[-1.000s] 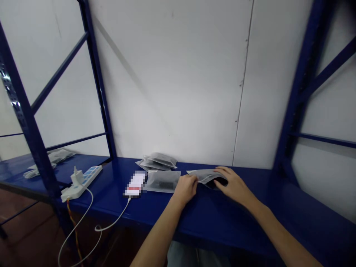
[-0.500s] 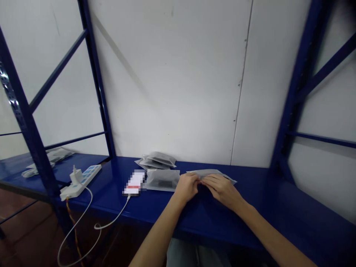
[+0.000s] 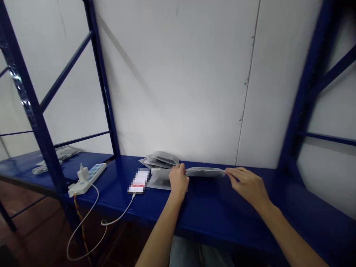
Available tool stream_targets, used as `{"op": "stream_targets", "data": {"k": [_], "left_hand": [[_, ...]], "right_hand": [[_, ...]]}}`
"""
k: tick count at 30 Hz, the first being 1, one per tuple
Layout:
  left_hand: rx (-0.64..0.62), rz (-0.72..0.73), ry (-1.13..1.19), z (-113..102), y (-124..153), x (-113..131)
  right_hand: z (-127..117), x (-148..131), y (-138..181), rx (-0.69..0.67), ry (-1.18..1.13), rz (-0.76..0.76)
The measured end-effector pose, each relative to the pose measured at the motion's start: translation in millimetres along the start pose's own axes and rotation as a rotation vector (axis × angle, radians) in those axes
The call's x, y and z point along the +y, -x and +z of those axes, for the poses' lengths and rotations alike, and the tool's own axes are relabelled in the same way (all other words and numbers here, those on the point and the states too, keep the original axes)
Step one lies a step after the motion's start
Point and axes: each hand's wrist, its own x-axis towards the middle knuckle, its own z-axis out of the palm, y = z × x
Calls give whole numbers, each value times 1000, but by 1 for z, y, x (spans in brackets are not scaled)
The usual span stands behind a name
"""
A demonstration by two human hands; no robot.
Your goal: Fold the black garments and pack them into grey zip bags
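Note:
A frosted plastic pouch (image 3: pixel 205 172) is stretched between my two hands over the blue shelf. My left hand (image 3: pixel 178 178) pinches its left end, and my right hand (image 3: pixel 246 183) grips the right corner between thumb and fingertips. Just left of and partly behind my left hand lies another frosted pouch (image 3: pixel 160 178) with something dark inside. Behind that one, several similar pouches (image 3: pixel 160 160) are piled against the wall. What the held pouch contains cannot be made out.
A phone (image 3: pixel 139 181) with a blurred screen lies left of the pouches, on a white charging cable (image 3: pixel 116 219). Farther left is a white power strip (image 3: pixel 88 179) with a plugged-in adapter. Blue posts (image 3: pixel 101 81) and a white wall bound the blue shelf (image 3: pixel 222 211).
My right hand has moved right, away from my left, to the pouch's far corner. The pouch is now pulled taut between both hands. The view has shifted slightly.

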Motion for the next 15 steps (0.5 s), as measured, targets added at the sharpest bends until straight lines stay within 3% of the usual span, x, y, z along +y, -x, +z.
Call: {"op": "stream_targets", "data": {"k": [4,10,15], "left_hand": [[-58,70,148,1,0,-2],[-239,365,295,8,5,7],[-273,465,205,-6,19,15]], "right_hand": [[5,1,2,-38,-22,85],[22,-3,9,-311,-169,-33],[20,16,19,-340,15,153]]}}
